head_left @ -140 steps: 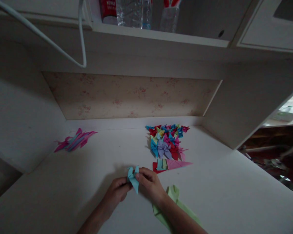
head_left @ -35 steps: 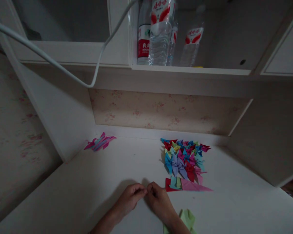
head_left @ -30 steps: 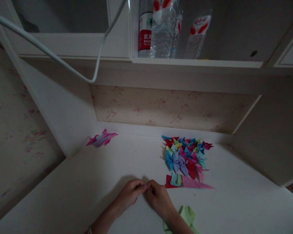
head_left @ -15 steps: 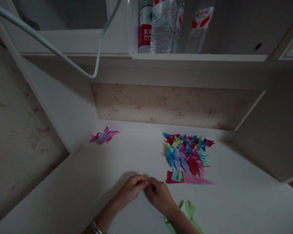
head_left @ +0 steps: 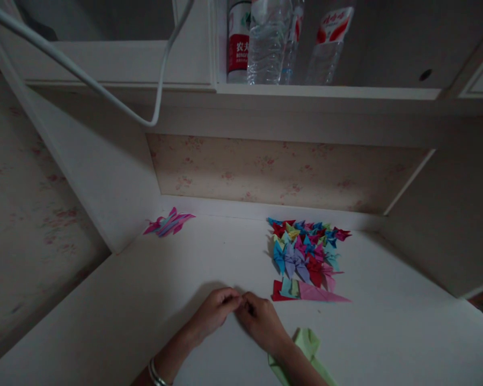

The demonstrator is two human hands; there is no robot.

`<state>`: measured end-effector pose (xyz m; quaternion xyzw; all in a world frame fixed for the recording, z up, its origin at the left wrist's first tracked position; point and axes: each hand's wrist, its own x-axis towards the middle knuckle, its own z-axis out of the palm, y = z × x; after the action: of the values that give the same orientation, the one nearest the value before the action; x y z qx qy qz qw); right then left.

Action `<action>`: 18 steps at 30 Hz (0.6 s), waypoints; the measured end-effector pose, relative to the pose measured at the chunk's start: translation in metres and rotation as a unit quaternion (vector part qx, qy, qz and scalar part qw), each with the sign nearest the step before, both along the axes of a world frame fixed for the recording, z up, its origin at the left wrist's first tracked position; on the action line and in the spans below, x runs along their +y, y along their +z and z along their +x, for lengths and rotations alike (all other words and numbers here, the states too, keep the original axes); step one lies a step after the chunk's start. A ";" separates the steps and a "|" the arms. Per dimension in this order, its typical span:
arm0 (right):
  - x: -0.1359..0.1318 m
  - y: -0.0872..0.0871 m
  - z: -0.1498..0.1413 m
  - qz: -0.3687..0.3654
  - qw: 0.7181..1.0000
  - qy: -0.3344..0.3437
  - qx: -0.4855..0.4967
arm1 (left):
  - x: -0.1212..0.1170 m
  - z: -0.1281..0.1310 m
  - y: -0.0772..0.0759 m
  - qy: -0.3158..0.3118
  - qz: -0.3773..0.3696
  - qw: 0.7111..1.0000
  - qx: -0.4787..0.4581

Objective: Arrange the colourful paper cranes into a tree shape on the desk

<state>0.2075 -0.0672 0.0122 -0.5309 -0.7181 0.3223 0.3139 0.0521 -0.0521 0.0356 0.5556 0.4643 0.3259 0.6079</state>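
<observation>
Low in the middle of the view, my left hand (head_left: 218, 308) and my right hand (head_left: 260, 316) meet fingertip to fingertip over the white desk (head_left: 145, 316). Both are pinched closed; whatever lies between the fingers is hidden or too small to make out. Under my right forearm lies a light green piece of folded paper or cloth (head_left: 307, 343), partly covered. Just beyond my right hand are flat folded papers, a pink pointed one (head_left: 320, 292) on top at the right. Behind them, many colourful folded paper cranes (head_left: 301, 257) sit packed together.
A pink and lilac striped paper bundle (head_left: 169, 224) lies at the desk's back left. Overhead runs a shelf (head_left: 326, 92) with several plastic bottles (head_left: 268, 48). A pale bent tube (head_left: 104, 88) hangs at upper left. Side panels close in the desk left and right.
The whole view has shifted slightly. My hands keep nearly the same pinched pose, and the papers on the desk lie as before.
</observation>
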 end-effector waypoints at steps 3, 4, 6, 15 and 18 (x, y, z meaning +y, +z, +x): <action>0.000 -0.001 0.001 0.001 1.000 0.000 -0.009 | -0.001 0.000 0.001 -0.002 -0.003 1.000 0.007; 0.000 -0.002 0.001 -0.001 1.000 0.000 -0.012 | -0.001 0.000 0.001 -0.001 -0.006 1.000 0.008; 0.000 -0.002 0.002 -0.004 1.000 0.003 -0.016 | -0.001 -0.001 0.001 -0.001 -0.007 1.000 0.009; 0.000 0.000 0.001 0.000 1.000 0.005 -0.020 | 0.000 0.000 0.001 -0.004 0.001 1.000 0.009; -0.001 0.001 0.002 0.004 1.000 0.009 -0.023 | 0.000 0.000 0.002 -0.001 -0.002 1.000 0.012</action>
<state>0.2094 -0.0677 0.0132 -0.5305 -0.7313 0.3095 0.2967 0.0524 -0.0525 0.0373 0.5583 0.4718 0.3176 0.6040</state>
